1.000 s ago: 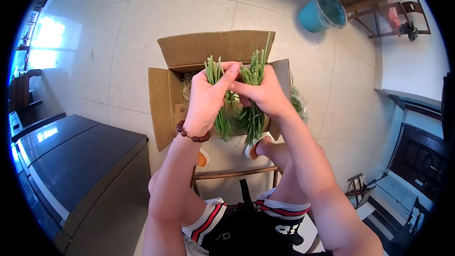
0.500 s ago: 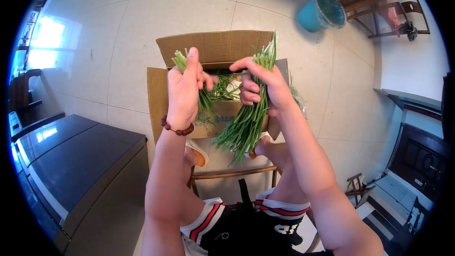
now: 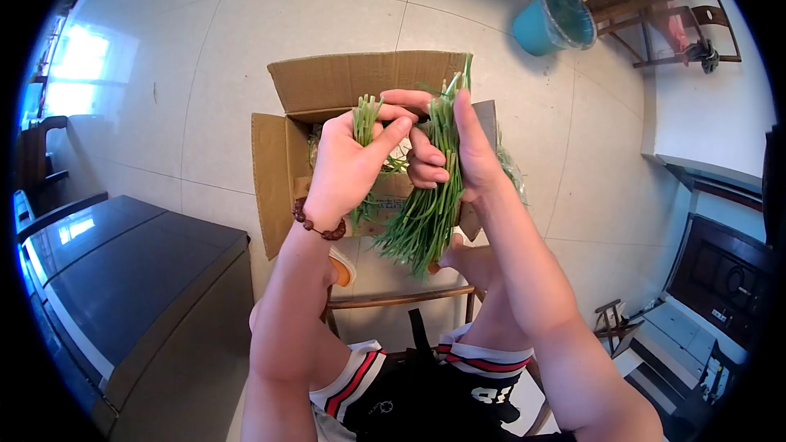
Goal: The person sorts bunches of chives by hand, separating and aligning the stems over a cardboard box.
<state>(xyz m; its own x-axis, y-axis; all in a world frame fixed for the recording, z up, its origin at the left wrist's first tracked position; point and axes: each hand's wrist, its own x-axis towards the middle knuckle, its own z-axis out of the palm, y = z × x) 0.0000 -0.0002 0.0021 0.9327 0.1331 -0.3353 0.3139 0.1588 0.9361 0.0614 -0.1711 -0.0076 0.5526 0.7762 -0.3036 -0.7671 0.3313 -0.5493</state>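
Head view, one item at a time, with places given from the cardboard box [image 3: 368, 80].

Cardboard box: one, standing on the pale tiled floor [image 3: 303, 20], flaps spread open. Blue print shows on its near side. Inside, partly hidden by the hands: loose green strands [image 3: 395, 163] and something white, too covered to identify.

Left hand [image 3: 348, 160]: one, above the left part of the box, closed around the smaller bunch of green stalks [image 3: 366, 121]. Cut ends point up and away from the person; the green lower part hangs under the hand. A dark beaded bracelet [image 3: 321, 228] circles the wrist.

Right hand [image 3: 473, 147]: one, above the right part of the box, grasping the larger bunch of green stalks [image 3: 442, 188]. Some fingers curl round it, the thumb is raised along its side, and the index finger reaches toward the left hand. Long green leaves fan down over the box's near edge. Fingertips of both hands meet or nearly meet between the bunches; exact contact cannot be told.

Clear plastic bag [image 3: 511, 170]: one, just beside the box on its right, greens within.

Teal bucket [image 3: 534, 29]: one, plastic-lined, beyond the box to the far right.

Wooden rail [image 3: 399, 299]: one, between the box and the person.

Dark cabinet [image 3: 155, 278]: one, left of the box, toward the person.
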